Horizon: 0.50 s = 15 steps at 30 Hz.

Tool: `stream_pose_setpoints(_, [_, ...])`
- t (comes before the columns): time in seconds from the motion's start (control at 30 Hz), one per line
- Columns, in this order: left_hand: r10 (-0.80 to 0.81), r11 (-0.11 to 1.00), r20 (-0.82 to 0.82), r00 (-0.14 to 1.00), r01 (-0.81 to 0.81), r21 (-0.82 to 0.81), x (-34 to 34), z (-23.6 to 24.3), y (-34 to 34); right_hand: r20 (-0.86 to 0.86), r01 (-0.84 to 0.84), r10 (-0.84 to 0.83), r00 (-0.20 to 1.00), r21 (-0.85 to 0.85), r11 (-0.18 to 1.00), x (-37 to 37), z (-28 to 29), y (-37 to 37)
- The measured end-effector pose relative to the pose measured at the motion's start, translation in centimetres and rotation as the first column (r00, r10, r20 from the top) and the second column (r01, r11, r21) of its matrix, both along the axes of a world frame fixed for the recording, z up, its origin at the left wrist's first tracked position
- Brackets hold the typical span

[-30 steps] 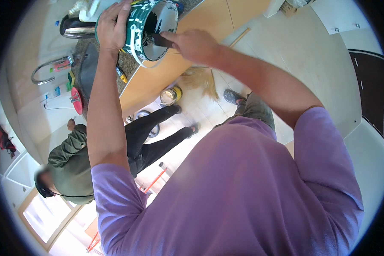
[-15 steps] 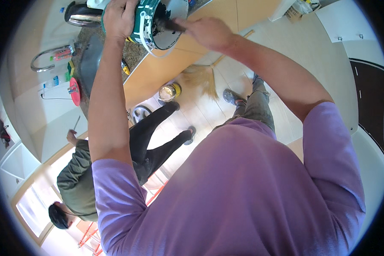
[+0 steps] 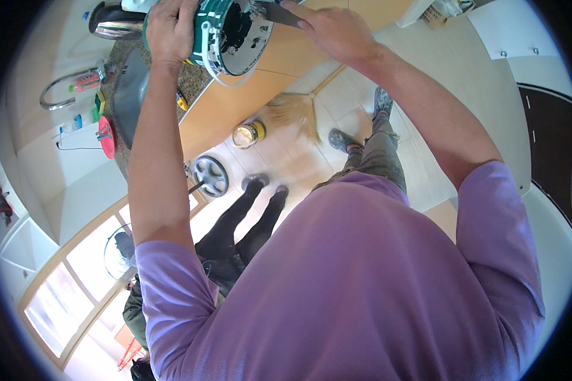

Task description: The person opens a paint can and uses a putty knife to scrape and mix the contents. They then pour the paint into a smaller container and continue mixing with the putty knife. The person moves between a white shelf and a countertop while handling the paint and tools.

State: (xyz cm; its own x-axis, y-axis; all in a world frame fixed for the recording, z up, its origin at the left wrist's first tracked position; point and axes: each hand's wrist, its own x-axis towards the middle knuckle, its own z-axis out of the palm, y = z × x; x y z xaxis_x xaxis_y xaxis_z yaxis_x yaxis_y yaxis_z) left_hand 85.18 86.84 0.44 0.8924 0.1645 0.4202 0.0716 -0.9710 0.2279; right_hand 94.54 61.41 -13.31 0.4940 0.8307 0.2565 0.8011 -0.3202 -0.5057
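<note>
A green and white bucket [image 3: 201,39] lies tilted on the stone countertop, its open mouth facing right and its white handle hanging down. Dark patches mark its pale inner wall. My left hand [image 3: 170,30] is closed over the bucket's side, fingers wrapped onto it. At the mouth, my right hand [image 3: 340,35] grips a flat-bladed scraper [image 3: 282,14], whose blade reaches to the upper rim. The scraper's far tip is partly cut by the frame's top edge.
A sink [image 3: 133,95] with a curved faucet [image 3: 47,95] and a kettle [image 3: 111,24] are on the left. Below the counter, a small tin [image 3: 248,134] and a broom [image 3: 295,111] are on the floor. Near a wheel-like base [image 3: 210,176] stands another person [image 3: 235,235].
The scraper has come out from the bucket's inside to its upper rim as my right hand shifted right and up. The other person has moved back, toward the windows.
</note>
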Motion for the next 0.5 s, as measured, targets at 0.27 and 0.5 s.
stream_pose_setpoints(0.27, [-0.049, 0.997, -0.001, 0.999, 0.049, 0.058, -0.3, -2.0, 2.8, -0.021, -0.049, 0.046, 0.999, -0.161, 0.986, 0.0, 2.1, 0.8])
stream_pose_setpoints(0.5, [0.034, 0.998, -0.048, 0.998, -0.031, 0.050, 0.7, 0.4, -0.9, -0.091, -0.044, 0.054, 0.994, 0.104, 0.994, -3.5, -1.0, -0.4])
